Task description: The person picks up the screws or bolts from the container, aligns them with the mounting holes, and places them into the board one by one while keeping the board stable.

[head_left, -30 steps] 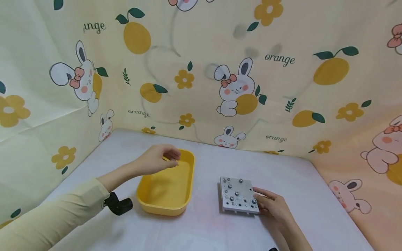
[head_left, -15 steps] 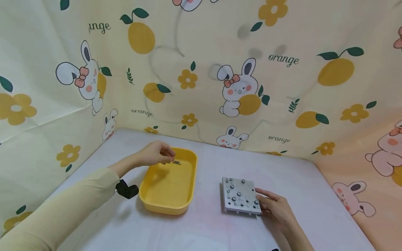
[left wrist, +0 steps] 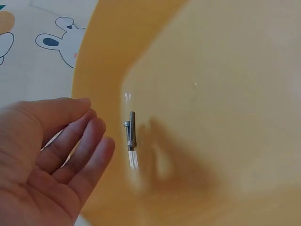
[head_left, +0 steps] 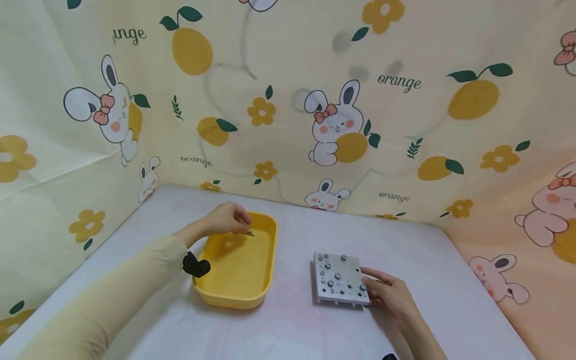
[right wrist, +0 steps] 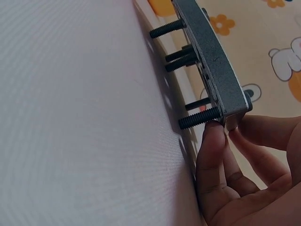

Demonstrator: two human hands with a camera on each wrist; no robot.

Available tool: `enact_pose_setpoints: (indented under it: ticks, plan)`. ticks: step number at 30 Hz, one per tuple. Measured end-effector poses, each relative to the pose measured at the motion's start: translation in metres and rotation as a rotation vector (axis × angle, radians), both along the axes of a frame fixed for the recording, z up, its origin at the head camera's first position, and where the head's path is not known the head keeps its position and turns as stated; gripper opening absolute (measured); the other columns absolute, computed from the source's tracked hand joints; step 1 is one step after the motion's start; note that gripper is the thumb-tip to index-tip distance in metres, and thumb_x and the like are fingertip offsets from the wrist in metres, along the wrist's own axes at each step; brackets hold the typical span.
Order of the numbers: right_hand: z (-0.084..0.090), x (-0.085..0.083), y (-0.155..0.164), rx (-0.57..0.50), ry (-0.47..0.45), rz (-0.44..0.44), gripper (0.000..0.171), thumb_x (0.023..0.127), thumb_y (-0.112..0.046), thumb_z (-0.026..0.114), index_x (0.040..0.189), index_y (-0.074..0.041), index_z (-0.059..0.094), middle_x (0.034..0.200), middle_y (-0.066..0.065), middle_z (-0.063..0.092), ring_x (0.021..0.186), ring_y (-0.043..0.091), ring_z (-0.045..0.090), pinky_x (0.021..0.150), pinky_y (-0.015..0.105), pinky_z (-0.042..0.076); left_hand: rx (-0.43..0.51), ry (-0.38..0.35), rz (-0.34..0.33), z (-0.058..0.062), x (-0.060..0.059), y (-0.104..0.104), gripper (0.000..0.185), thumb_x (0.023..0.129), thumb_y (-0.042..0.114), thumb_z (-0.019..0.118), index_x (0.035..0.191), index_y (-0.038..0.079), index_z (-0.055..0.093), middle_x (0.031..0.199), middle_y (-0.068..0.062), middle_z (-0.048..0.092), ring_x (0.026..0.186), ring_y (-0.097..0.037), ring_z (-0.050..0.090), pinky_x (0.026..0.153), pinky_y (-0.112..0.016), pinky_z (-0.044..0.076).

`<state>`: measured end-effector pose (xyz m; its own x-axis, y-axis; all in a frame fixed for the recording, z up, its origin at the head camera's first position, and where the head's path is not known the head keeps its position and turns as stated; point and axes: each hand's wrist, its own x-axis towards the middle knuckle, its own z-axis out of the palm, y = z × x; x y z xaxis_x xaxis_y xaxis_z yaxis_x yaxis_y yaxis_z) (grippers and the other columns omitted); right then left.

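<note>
My left hand (head_left: 226, 219) hovers over the far end of a yellow tray (head_left: 237, 275), its fingers loosely bent. Seen from the left wrist, a couple of small metal screws (left wrist: 131, 131) lie together on the tray floor, just beyond the fingertips, with a gap between. My right hand (head_left: 390, 296) grips the right edge of a grey metal plate (head_left: 339, 276) between thumb and fingers. Several bolt heads and open holes show on its top face. In the right wrist view, threaded bolts (right wrist: 200, 118) stick out of the plate's underside, and the plate is raised off the table.
The tray stands on a white tabletop (head_left: 292, 320), left of the plate. Patterned cloth walls (head_left: 279, 100) with rabbits and oranges enclose the table at the back and both sides. A black wrist camera (head_left: 195, 265) sits on the left wrist.
My left hand has shifted a little left and away over the tray, uncovering the screws. The right hand keeps its grip on the metal plate, with little movement.
</note>
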<state>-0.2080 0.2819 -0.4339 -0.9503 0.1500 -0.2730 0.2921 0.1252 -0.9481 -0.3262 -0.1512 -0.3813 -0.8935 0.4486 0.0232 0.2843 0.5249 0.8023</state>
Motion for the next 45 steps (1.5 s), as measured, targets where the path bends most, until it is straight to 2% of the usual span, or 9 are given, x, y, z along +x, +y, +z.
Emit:
enact_pose_setpoints:
  ticks: [6, 15, 22, 26, 33, 45]
  plan:
    - [0.001, 0.0, 0.0, -0.001, 0.008, 0.0, 0.043, 0.093, -0.013, 0.068, 0.133, -0.001, 0.06, 0.107, 0.011, 0.07, 0.081, 0.022, 0.066, 0.065, 0.032, 0.055, -0.053, 0.049, -0.009, -0.006, -0.007, 0.005, 0.021, 0.086, -0.002, 0.071, 0.106, -0.009, 0.068, 0.09, -0.01, 0.072, 0.084, -0.021, 0.069, 0.077, -0.033, 0.055]
    - [0.001, 0.0, -0.001, 0.0, 0.013, -0.005, 0.042, 0.093, -0.014, 0.069, 0.132, -0.002, 0.06, 0.108, 0.012, 0.07, 0.083, 0.022, 0.067, 0.067, 0.032, 0.055, -0.076, 0.019, -0.038, -0.011, -0.015, 0.009, 0.026, 0.087, -0.003, 0.069, 0.112, -0.01, 0.066, 0.106, -0.02, 0.069, 0.095, -0.024, 0.067, 0.087, -0.036, 0.053]
    - [0.0, 0.0, -0.002, 0.001, 0.034, -0.004, 0.043, 0.093, -0.012, 0.068, 0.133, 0.001, 0.059, 0.105, 0.013, 0.07, 0.08, 0.022, 0.067, 0.065, 0.032, 0.056, -0.115, -0.013, 0.006, -0.014, -0.016, 0.01, 0.028, 0.086, 0.003, 0.074, 0.111, -0.007, 0.068, 0.102, -0.014, 0.07, 0.09, -0.021, 0.064, 0.078, -0.033, 0.054]
    - [0.0, 0.001, -0.002, -0.007, 0.04, -0.007, 0.042, 0.093, -0.011, 0.067, 0.133, 0.001, 0.059, 0.105, 0.013, 0.071, 0.08, 0.022, 0.067, 0.064, 0.032, 0.056, -0.117, -0.034, -0.009, -0.017, -0.017, 0.012, 0.029, 0.084, 0.001, 0.074, 0.111, -0.008, 0.067, 0.1, -0.014, 0.07, 0.085, -0.018, 0.064, 0.072, -0.03, 0.054]
    - [0.001, 0.001, -0.002, 0.011, 0.042, -0.008, 0.041, 0.094, -0.012, 0.067, 0.132, 0.001, 0.06, 0.105, 0.013, 0.071, 0.081, 0.022, 0.067, 0.065, 0.031, 0.055, -0.134, -0.02, -0.07, -0.018, -0.016, 0.013, 0.025, 0.075, -0.007, 0.077, 0.099, -0.006, 0.07, 0.093, -0.014, 0.071, 0.08, -0.017, 0.065, 0.073, -0.029, 0.055]
    - [-0.001, 0.001, -0.002, 0.017, 0.04, -0.015, 0.041, 0.092, -0.013, 0.069, 0.13, -0.001, 0.062, 0.103, 0.012, 0.071, 0.079, 0.023, 0.067, 0.063, 0.031, 0.055, -0.197, -0.005, -0.082, -0.021, -0.015, 0.016, 0.023, 0.071, -0.009, 0.081, 0.089, -0.001, 0.07, 0.082, -0.008, 0.067, 0.071, -0.015, 0.058, 0.065, -0.027, 0.052]
